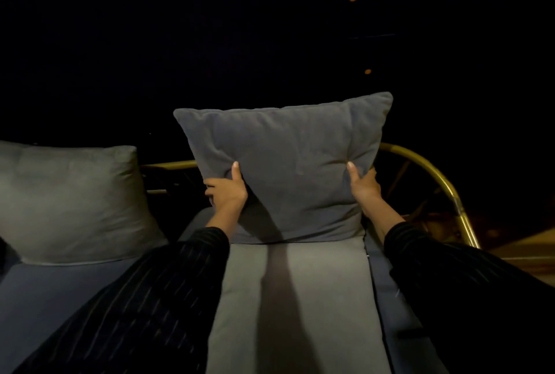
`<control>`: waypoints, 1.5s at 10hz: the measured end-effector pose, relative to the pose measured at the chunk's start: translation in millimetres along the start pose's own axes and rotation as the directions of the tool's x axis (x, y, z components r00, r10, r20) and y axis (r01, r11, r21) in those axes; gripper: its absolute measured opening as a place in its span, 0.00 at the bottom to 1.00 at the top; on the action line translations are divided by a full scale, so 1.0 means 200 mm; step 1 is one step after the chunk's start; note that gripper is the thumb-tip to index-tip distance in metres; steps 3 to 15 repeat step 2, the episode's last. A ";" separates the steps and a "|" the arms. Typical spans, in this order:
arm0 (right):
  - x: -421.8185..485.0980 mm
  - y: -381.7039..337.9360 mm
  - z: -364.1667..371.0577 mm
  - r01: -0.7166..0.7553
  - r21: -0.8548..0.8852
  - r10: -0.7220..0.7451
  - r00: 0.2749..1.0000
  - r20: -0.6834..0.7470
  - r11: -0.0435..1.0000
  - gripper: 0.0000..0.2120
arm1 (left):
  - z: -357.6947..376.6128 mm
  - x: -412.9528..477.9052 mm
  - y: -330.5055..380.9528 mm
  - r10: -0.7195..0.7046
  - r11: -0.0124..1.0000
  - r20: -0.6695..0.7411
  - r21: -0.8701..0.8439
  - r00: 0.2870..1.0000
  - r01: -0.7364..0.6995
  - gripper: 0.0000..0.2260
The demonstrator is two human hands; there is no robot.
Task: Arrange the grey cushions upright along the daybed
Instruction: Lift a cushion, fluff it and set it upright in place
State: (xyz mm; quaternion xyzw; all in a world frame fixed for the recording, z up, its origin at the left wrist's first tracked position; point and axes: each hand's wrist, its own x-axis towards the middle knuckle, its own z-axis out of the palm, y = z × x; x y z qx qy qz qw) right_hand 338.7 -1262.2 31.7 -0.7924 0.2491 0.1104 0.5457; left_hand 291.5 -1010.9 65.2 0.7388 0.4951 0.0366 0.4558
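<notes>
A grey cushion [288, 169] stands upright at the back of the daybed, its lower edge resting on the grey seat pad [294, 298]. My left hand [226, 190] grips its lower left side, thumb pressed into the front. My right hand [363, 185] grips its lower right side the same way. A second grey cushion [69, 202] stands upright to the left, leaning back, with neither hand touching it. Both of my arms wear dark striped sleeves.
A curved brass-coloured rail [432, 175] runs behind the cushions and bends down at the right. Beyond the rail everything is dark, with a few small orange lights. A lit floor strip [522, 250] shows at the right edge.
</notes>
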 end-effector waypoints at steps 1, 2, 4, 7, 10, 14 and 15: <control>-0.11 0.03 0.02 0.033 -0.074 -0.034 0.999 -0.010 0.997 0.34 | 0.06 -0.14 -0.04 0.067 0.997 -0.003 0.033 0.998 -0.066 0.33; -0.25 0.07 0.02 0.062 -0.200 -0.047 0.996 0.078 0.978 0.34 | 0.10 -0.29 -0.07 0.159 0.986 0.041 0.042 0.986 -0.161 0.26; -0.25 0.07 0.02 0.062 -0.200 -0.047 0.996 0.078 0.978 0.34 | 0.10 -0.29 -0.07 0.159 0.986 0.041 0.042 0.986 -0.161 0.26; -0.25 0.07 0.02 0.062 -0.200 -0.047 0.996 0.078 0.978 0.34 | 0.10 -0.29 -0.07 0.159 0.986 0.041 0.042 0.986 -0.161 0.26; -0.25 0.07 0.02 0.062 -0.200 -0.047 0.996 0.078 0.978 0.34 | 0.10 -0.29 -0.07 0.159 0.986 0.041 0.042 0.986 -0.161 0.26; -0.25 0.07 0.02 0.062 -0.200 -0.047 0.996 0.078 0.978 0.34 | 0.10 -0.29 -0.07 0.159 0.986 0.041 0.042 0.986 -0.161 0.26; -0.25 0.07 0.02 0.062 -0.200 -0.047 0.996 0.078 0.978 0.34 | 0.10 -0.29 -0.07 0.159 0.986 0.041 0.042 0.986 -0.161 0.26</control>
